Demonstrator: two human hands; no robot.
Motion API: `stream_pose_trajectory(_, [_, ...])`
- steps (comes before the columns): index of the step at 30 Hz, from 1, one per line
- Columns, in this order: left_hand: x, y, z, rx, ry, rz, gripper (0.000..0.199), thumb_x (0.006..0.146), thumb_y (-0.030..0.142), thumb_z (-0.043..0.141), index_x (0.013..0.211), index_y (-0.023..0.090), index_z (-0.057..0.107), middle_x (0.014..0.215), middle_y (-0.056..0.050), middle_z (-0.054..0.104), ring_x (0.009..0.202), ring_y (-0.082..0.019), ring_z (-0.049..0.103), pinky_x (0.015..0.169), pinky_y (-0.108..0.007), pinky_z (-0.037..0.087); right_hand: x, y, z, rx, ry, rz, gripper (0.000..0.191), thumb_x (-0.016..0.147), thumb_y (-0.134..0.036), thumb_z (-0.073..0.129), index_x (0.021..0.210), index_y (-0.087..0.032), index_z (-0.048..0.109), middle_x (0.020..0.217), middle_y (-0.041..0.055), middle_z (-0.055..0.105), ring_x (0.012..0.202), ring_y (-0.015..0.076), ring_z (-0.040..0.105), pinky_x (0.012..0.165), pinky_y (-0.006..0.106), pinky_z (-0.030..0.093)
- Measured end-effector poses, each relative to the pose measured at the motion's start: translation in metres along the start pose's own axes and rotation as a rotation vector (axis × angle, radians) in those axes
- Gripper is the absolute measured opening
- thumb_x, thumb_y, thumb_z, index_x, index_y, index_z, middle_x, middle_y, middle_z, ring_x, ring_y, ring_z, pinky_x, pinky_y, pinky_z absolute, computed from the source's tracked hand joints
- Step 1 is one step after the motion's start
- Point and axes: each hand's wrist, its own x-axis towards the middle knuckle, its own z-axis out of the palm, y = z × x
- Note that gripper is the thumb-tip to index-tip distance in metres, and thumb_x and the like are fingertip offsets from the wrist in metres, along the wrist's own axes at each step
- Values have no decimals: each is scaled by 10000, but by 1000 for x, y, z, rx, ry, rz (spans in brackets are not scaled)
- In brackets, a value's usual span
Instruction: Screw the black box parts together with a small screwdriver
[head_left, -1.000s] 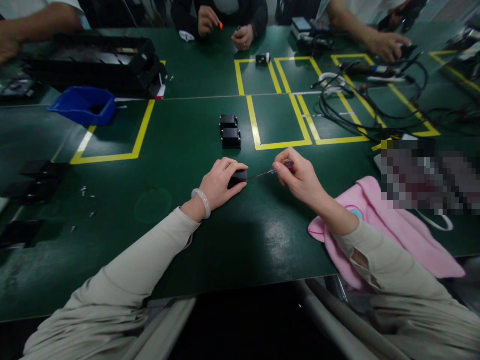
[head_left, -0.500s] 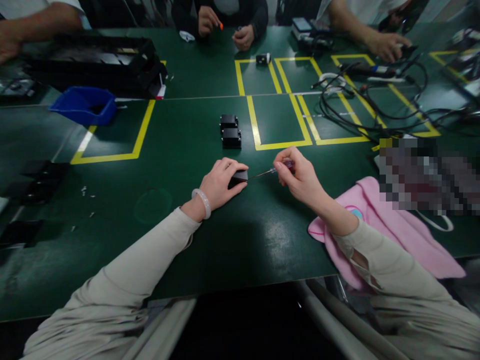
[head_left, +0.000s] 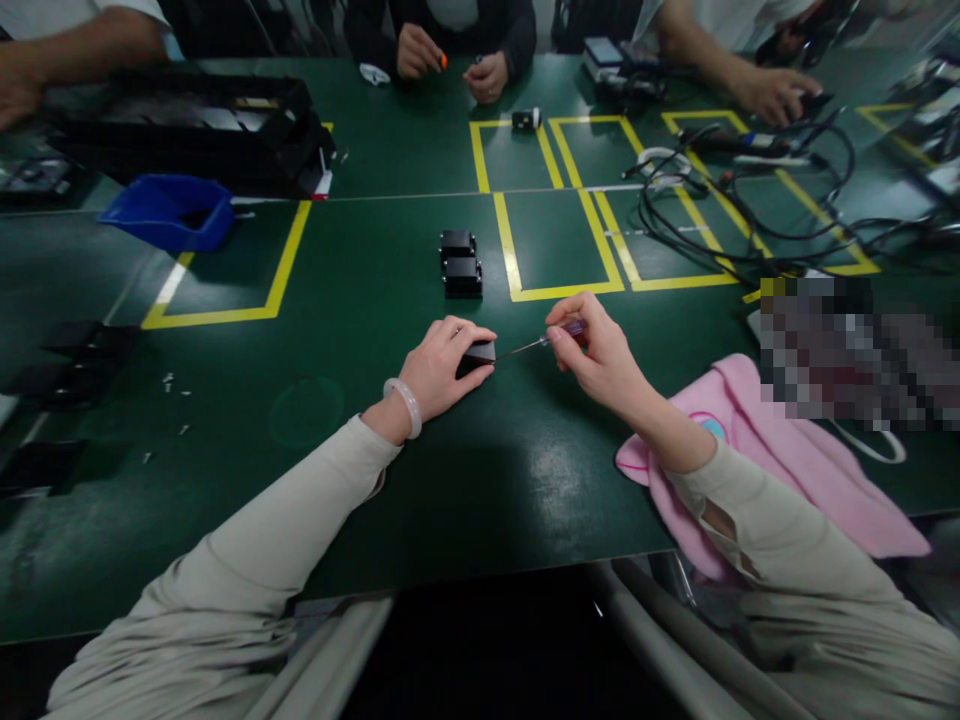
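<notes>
My left hand (head_left: 444, 362) is closed around a small black box-shaped part (head_left: 478, 355) on the green table, covering most of it. In my right hand (head_left: 592, 350) is a screwdriver (head_left: 576, 328) with a purplish clear handle, pinched between thumb and fingers. Its thin shaft points left, and the tip meets the right side of the black part near my left thumb. Just beyond my hands, two similar black parts (head_left: 463, 276) with small silvery screws at their sides stand one behind the other.
Small screws (head_left: 184, 430) lie scattered at left, near more black parts (head_left: 82, 360). A blue bin (head_left: 176, 215) stands before black trays (head_left: 210, 130). To the right are a pink cloth (head_left: 787, 470) and tangled cables (head_left: 667, 230). Other people's hands (head_left: 487, 78) are across the table.
The fingers of my right hand have shifted slightly on the screwdriver handle, which shows turned a little. My left hand and the black part stay in place.
</notes>
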Motion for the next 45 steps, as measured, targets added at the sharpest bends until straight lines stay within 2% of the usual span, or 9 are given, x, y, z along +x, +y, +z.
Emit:
stream_pose_trajectory(5, [0,-1,1,-3,0,-5,352,980,308,657,1321,236,604,1260,-95,629,1203,-288,590,1023,-472,531,0,2,-1,4,-42,30,199,1056,-396,575,929,-246,542,638,-59,504,532,122,464,551,292,339])
stream_pose_trajectory(11, [-1,-2,2,6,16,11,350,984,309,658,1319,223,604,1252,-101,630,1179,-288,590,1009,-475,534,1,1,0,40,-15,6,204,1060,-443,557,1017,-245,537,720,-45,545,591,126,531,574,287,388])
stream_pose_trajectory(17, [0,-1,1,-8,10,7,354,982,311,657,1322,227,604,1250,-103,628,1178,-289,593,1004,-474,535,0,3,0,21,-29,28,257,1068,-467,545,932,-249,535,643,-57,504,532,124,464,545,293,339])
stream_pose_trajectory(22, [-1,-1,0,-13,1,-6,362,979,311,656,1330,237,604,1251,-98,624,1178,-288,588,1007,-476,533,0,4,1,33,-15,16,202,1060,-452,562,1055,-252,533,720,-53,529,580,129,516,584,296,392])
stream_pose_trajectory(29, [-1,-2,2,-5,10,9,353,988,322,649,1323,220,606,1250,-105,627,1188,-291,587,1025,-480,526,0,2,0,10,-16,6,247,1069,-448,551,929,-245,532,657,-61,508,541,116,482,560,291,363])
stream_pose_trajectory(35, [-1,-2,2,-5,3,-6,353,981,314,653,1322,239,604,1256,-97,630,1195,-289,589,1017,-478,531,0,1,0,4,-3,-9,194,1063,-436,552,1021,-246,545,724,-45,541,601,130,534,593,296,404])
stream_pose_trajectory(41, [-1,-2,2,-1,14,2,352,985,325,650,1322,234,605,1253,-100,632,1190,-293,591,1006,-478,536,0,2,0,12,-33,17,258,1072,-471,536,936,-252,537,638,-63,518,498,111,472,524,286,352])
stream_pose_trajectory(45, [-1,-2,2,6,16,4,353,985,323,653,1321,225,607,1254,-101,631,1186,-291,593,1008,-471,535,0,2,0,20,-15,4,191,1067,-435,546,1021,-249,542,702,-54,542,538,117,514,557,294,393])
